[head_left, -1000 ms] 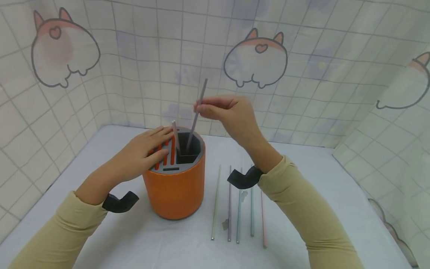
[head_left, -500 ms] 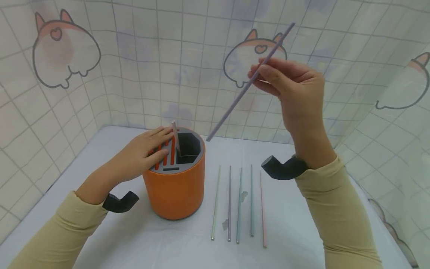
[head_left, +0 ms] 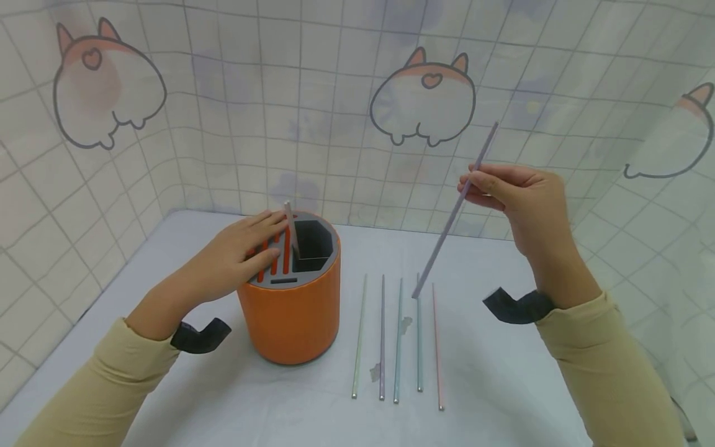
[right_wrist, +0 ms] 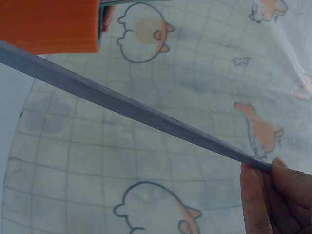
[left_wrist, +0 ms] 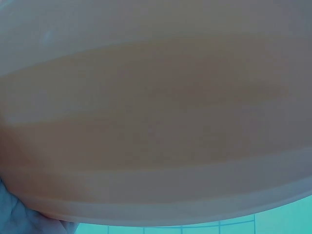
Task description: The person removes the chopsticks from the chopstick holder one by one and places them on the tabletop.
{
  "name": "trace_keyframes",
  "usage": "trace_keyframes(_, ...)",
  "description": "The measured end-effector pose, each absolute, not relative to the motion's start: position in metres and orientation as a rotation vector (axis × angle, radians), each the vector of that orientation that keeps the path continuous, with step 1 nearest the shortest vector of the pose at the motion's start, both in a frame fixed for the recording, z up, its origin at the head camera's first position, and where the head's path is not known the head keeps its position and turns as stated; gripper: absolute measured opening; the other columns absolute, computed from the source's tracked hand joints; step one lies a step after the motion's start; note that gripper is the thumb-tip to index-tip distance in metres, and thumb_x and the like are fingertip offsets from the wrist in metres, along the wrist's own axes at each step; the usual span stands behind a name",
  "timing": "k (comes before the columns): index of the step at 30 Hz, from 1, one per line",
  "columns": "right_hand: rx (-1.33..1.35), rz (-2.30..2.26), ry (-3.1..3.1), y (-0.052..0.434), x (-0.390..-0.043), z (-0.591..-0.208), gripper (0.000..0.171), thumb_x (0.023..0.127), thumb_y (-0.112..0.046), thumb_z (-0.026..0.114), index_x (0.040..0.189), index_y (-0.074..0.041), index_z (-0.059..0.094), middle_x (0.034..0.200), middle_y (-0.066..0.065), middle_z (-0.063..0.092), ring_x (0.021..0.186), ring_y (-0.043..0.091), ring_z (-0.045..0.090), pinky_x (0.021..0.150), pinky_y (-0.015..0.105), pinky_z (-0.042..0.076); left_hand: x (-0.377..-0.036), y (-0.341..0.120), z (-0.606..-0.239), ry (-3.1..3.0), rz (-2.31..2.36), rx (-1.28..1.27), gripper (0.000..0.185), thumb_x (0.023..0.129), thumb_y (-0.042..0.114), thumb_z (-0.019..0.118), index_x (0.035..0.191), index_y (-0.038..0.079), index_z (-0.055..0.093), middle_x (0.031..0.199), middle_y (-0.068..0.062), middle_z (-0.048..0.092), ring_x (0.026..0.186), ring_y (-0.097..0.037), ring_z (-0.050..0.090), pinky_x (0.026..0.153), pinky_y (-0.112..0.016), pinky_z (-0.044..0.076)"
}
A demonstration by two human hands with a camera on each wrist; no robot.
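Note:
My right hand [head_left: 536, 208] pinches a purple chopstick [head_left: 449, 226] between thumb and fingers, above the right part of the table. The chopstick slants, its lower end over the chopsticks on the table; in the right wrist view this chopstick [right_wrist: 131, 114] crosses the picture. My left hand [head_left: 226, 254] rests with extended fingers on the slotted grey top of an orange knife block [head_left: 293, 323]. Out of the block's large dark compartment leans a pale chopstick [head_left: 291, 226]. In the left wrist view the block's side [left_wrist: 156, 136] fills nearly everything.
Several chopsticks lie side by side right of the block: a green one [head_left: 360, 341], a purple one [head_left: 382, 341], two blue ones, and a pink one [head_left: 438, 347]. A tiled-pattern cloth [head_left: 335, 112] with cartoon animals hangs behind the white table [head_left: 184, 397].
My right hand has lifted the purple chopstick out of the block's compartment, moved it up and right, then lowered it over the lying chopsticks. My left hand has stayed on the block.

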State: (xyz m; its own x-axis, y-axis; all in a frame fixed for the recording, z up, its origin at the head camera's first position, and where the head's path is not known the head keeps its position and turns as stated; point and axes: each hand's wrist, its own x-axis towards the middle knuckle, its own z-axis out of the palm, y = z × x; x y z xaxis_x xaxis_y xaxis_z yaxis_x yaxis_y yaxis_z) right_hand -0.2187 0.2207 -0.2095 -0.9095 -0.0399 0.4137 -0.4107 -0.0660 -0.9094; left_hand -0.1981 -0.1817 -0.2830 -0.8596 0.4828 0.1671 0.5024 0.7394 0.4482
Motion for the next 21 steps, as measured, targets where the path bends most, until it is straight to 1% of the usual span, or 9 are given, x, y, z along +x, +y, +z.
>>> trace_keyframes(6,0.322,2.012,-2.221,0.247,-0.227,-0.249,0.011,0.087,-0.010,0.077,0.097,-0.007,0.080,0.085,-0.003,0.079,0.078,0.011,0.076,0.076,0.024,0.061,-0.199,-0.181,-0.284,-2.894,-0.765,-0.814,0.056,0.105,0.035,0.045,0.157,0.015,0.033,0.166,-0.006,0.024,0.154,-0.038,0.016,0.120,-0.067,0.015)
trace_keyframes(9,0.267,1.967,-2.374,0.259,-0.233,-0.273,0.008,0.089,-0.013,0.075,0.094,-0.015,0.080,0.085,-0.008,0.078,0.079,0.007,0.076,0.077,0.021,0.060,-0.198,-0.181,-0.283,-2.895,-0.771,-0.813,0.056,0.105,0.034,0.044,0.157,0.015,0.033,0.166,-0.006,0.023,0.154,-0.037,0.015,0.121,-0.066,0.014)
trace_keyframes(11,0.226,1.936,-2.478,0.266,-0.236,-0.288,0.012,0.091,-0.016,0.073,0.100,-0.011,0.079,0.086,-0.011,0.077,0.081,0.005,0.075,0.078,0.020,0.060,-0.199,-0.181,-0.283,-2.889,-0.768,-0.820,0.056,0.105,0.035,0.044,0.157,0.015,0.033,0.166,-0.007,0.024,0.154,-0.038,0.016,0.120,-0.067,0.015)
trace_keyframes(14,0.130,1.877,-2.632,0.272,-0.242,-0.310,0.032,0.092,-0.022,0.071,0.116,0.000,0.072,0.087,-0.013,0.076,0.084,0.003,0.074,0.081,0.020,0.059,-0.199,-0.182,-0.284,-2.886,-0.757,-0.820,0.056,0.106,0.035,0.044,0.157,0.015,0.033,0.166,-0.007,0.024,0.154,-0.038,0.016,0.120,-0.068,0.015)
trace_keyframes(16,0.080,1.863,-2.713,0.277,-0.245,-0.323,0.046,0.093,-0.023,0.071,0.125,0.010,0.063,0.089,-0.011,0.076,0.085,0.003,0.074,0.082,0.021,0.059,-0.200,-0.182,-0.285,-2.885,-0.752,-0.819,0.056,0.106,0.035,0.044,0.157,0.014,0.033,0.166,-0.007,0.024,0.154,-0.038,0.016,0.120,-0.067,0.014)
trace_keyframes(17,0.056,1.864,-2.746,0.279,-0.246,-0.329,0.050,0.093,-0.022,0.071,0.128,0.012,0.060,0.091,-0.009,0.077,0.085,0.004,0.074,0.082,0.021,0.059,-0.199,-0.183,-0.285,-2.887,-0.750,-0.815,0.056,0.106,0.034,0.044,0.157,0.015,0.033,0.166,-0.007,0.024,0.154,-0.037,0.015,0.120,-0.067,0.014)
trace_keyframes(21,0.000,1.873,-2.833,0.289,-0.249,-0.350,0.052,0.095,-0.018,0.069,0.131,0.017,0.054,0.095,-0.003,0.077,0.085,0.004,0.074,0.082,0.021,0.059,-0.199,-0.182,-0.286,-2.895,-0.753,-0.810,0.056,0.106,0.035,0.044,0.157,0.015,0.032,0.166,-0.006,0.023,0.154,-0.037,0.015,0.121,-0.066,0.013)
